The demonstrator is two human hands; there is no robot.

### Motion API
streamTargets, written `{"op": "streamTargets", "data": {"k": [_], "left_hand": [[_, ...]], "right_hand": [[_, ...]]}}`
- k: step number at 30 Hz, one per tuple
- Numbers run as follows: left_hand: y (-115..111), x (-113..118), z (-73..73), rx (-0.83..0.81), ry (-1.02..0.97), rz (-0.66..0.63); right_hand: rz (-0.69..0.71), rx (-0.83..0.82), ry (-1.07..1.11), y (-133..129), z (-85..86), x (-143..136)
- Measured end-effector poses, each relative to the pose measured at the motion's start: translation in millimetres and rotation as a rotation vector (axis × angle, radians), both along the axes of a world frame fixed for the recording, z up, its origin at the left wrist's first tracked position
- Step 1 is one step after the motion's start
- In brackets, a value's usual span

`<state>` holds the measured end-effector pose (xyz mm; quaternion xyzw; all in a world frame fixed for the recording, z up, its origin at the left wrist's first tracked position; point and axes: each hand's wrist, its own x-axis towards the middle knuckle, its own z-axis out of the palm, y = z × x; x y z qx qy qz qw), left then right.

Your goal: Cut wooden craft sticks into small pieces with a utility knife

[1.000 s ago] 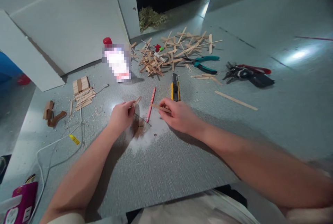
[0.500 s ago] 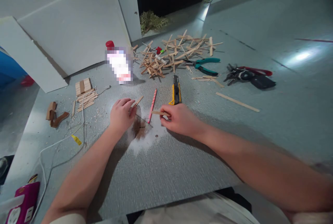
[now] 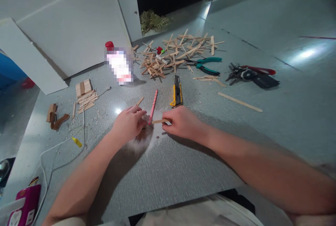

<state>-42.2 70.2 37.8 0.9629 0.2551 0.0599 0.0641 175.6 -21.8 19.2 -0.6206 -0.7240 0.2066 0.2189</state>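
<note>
Right hand: our right hand (image 3: 183,122) is closed in a pinch, thumb against fingers, on a wooden stick (image 3: 158,121).
Held stick: it points left from our fingertips, its free tip just beside the lower end of a pencil (image 3: 153,106); we cannot tell whether they touch.
Left hand: our left hand (image 3: 127,124) is palm down, fingers curled close by the pencil's lower end; we cannot tell whether it grips anything.
Pencil: pink, striped, lying between our hands.
Loose stick: one loose stick (image 3: 140,101) lies just beyond our left fingers.
Knife: a yellow-and-black cutter (image 3: 176,93) lies just beyond our right knuckles.
Table: grey tabletop (image 3: 168,173) stretches between our forearms to the near edge, close to our body.
Left side: a white cable (image 3: 83,114) runs outside our left forearm, inside the left edge.
Right side: a long stick (image 3: 239,102) lies beyond our right forearm.
Far side: a heap of sticks (image 3: 154,65) and teal pliers (image 3: 208,65) lie beyond the cutter.
</note>
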Motion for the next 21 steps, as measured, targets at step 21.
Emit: {"op": "streamTargets", "data": {"k": [21], "left_hand": [[8, 0, -11.8, 0.142, 0.162, 0.131]], "right_hand": [[0.001, 0.076, -0.107, 1, 0.2, 10]]}}
